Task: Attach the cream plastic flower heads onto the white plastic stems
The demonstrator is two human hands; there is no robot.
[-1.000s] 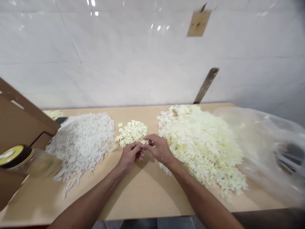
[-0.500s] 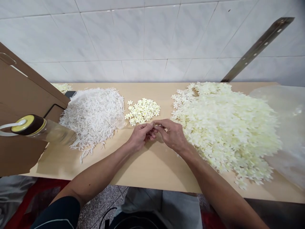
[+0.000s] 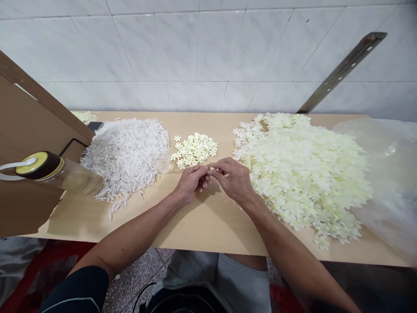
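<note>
My left hand (image 3: 191, 182) and my right hand (image 3: 233, 177) meet fingertip to fingertip over the wooden table (image 3: 202, 221), both pinched shut on a small pale piece that I cannot make out. Just beyond the fingers lies a small pile of cream flowers with yellow centres (image 3: 194, 150). To the left spreads a heap of thin white stems (image 3: 128, 152). On the right, a big heap of cream flower petals (image 3: 302, 167) lies beside my right wrist.
A clear bottle with a brown and yellow cap (image 3: 52, 174) lies at the left beside a cardboard box (image 3: 22, 143). A clear plastic bag (image 3: 387, 174) sits at the right end. A metal strip (image 3: 342, 69) leans against the tiled wall.
The view tilted down and steadied after the first frame. My hands stay joined at the fingertips near the small flower pile, with only slight finger movement.
</note>
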